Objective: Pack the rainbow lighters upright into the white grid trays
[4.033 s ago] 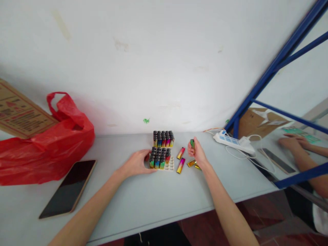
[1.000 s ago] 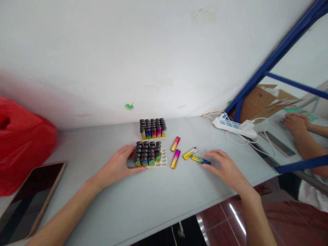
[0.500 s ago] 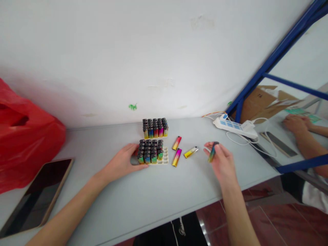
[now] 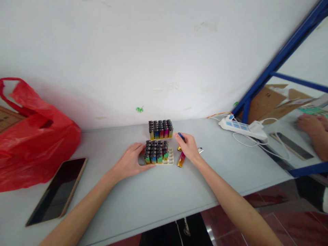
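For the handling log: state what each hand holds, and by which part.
Right hand grips a lighter by its body, one end poking out. Left hand holds nothing; it rests against the left side of the near tray.

The one camera, worn on the head, is looking forward and down across the desk [image 4: 153, 194], facing the white wall [image 4: 143, 51] behind it. Both forearms are entering from the bottom edge, with the left hand [image 4: 129, 163] and right hand [image 4: 189, 147] sitting mid-frame, small and fairly far off.
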### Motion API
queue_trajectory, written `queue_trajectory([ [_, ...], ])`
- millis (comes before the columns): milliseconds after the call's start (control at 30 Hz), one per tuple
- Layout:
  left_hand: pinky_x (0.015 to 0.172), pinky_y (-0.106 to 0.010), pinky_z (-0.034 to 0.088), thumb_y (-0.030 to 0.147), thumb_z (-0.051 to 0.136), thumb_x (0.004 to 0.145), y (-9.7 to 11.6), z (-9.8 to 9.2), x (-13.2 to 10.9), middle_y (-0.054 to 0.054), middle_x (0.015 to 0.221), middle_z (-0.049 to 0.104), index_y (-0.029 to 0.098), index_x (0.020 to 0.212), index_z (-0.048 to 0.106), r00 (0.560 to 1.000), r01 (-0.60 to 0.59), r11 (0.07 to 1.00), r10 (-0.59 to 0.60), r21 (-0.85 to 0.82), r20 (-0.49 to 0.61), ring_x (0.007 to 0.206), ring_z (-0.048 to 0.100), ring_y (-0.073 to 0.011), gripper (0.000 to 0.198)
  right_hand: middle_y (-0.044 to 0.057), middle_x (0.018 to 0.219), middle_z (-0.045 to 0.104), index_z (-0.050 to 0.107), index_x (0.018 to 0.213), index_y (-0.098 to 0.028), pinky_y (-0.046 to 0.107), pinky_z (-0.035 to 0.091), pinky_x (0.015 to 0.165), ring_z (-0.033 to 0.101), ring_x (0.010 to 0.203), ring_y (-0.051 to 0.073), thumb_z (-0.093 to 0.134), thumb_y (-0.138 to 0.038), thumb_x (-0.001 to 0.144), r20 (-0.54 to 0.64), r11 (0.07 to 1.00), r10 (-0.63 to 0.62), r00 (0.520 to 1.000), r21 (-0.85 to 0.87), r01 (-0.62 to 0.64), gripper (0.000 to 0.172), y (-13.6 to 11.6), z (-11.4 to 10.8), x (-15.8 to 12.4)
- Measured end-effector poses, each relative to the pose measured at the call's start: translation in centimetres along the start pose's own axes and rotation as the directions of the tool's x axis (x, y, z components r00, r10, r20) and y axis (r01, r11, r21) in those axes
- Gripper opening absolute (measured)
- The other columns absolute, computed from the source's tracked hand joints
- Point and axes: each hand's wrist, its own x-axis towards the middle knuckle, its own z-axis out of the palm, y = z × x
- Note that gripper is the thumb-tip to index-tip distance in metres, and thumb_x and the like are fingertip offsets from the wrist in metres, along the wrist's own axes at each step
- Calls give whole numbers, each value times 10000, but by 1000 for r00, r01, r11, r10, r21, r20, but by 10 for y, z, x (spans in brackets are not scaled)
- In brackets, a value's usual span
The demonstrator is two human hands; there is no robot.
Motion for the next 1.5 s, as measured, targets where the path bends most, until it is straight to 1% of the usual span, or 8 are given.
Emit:
queue_trajectory([
  [300, 896, -430, 579, 700, 820, 785, -3, 2, 0, -90, 1031, 712, 222, 987, 638, 999, 38, 999, -38, -9, -23, 968, 693, -304, 550, -41, 565, 420, 424, 635, -249, 291, 312, 588, 411, 584, 142, 518, -473, 948, 31, 981, -42, 999, -186, 47, 396, 1, 3, -19],
  [600, 856, -397, 581, 702, 813, 801, -6, 3, -1, -66, 972, 689, 228, 939, 614, 1000, 15, 1000, -15, 2, -25, 903, 684, -276, 532, -47, 564, 425, 388, 651, -258, 291, 300, 583, 392, 583, 137, 524, -590, 991, -5, 986, -58, 998, -155, 56, 495, -7, 3, -21],
  [800, 845, -403, 588, 722, 812, 791, -7, 4, -1, -64, 957, 684, 228, 913, 605, 1000, 23, 1000, -23, 7, -22, 878, 679, -271, 549, -42, 580, 447, 422, 678, -256, 292, 302, 600, 414, 580, 143, 518, -460, 940, -8, 977, -77, 997, -201, 74, 346, -6, 2, -21],
  [967, 871, -406, 587, 707, 818, 794, -8, 4, -1, -68, 975, 692, 224, 934, 621, 999, 32, 999, -32, 3, -12, 904, 690, -277, 540, -52, 611, 470, 474, 783, -254, 289, 311, 594, 441, 570, 146, 507, -523, 1021, 11, 981, -75, 997, -179, 75, 361, -7, 0, -22],
  [1133, 887, -419, 588, 702, 820, 795, -8, 4, -1, -99, 1053, 727, 210, 997, 662, 1000, 24, 1000, -24, 0, -12, 972, 710, -304, 555, -19, 717, 565, 504, 895, -252, 298, 395, 665, 542, 662, 178, 462, -473, 1120, 94, 943, -209, 973, -243, 227, 318, -10, -9, -21],
  [1267, 905, -421, 589, 695, 821, 799, -7, 4, -1, -114, 1111, 745, 206, 1039, 690, 1000, 24, 1000, -25, -12, -8, 1007, 722, -313, 561, 56, 909, 631, 532, 862, -236, 313, 461, 790, 600, 836, 203, 487, -455, 1138, 197, 839, -398, 896, -316, 442, 355, -12, -20, -21],
  [1367, 904, -424, 592, 688, 826, 797, -6, 4, -1, -117, 1111, 751, 199, 1053, 703, 1000, 23, 1000, -23, -21, -15, 1009, 728, -318, 565, 15, 777, 576, 480, 769, -237, 299, 424, 722, 549, 723, 173, 506, -476, 1139, 266, 810, -424, 866, -316, 494, 442, -11, -23, -24],
  [1500, 897, -415, 595, 663, 832, 801, -6, 3, -1, -112, 1105, 759, 199, 1069, 708, 1000, 10, 999, -11, -40, -11, 1022, 732, -319, 550, -25, 638, 529, 441, 714, -236, 286, 365, 635, 475, 590, 134, 502, -526, 1135, 303, 844, -387, 871, -265, 467, 515, -8, -19, -27],
])
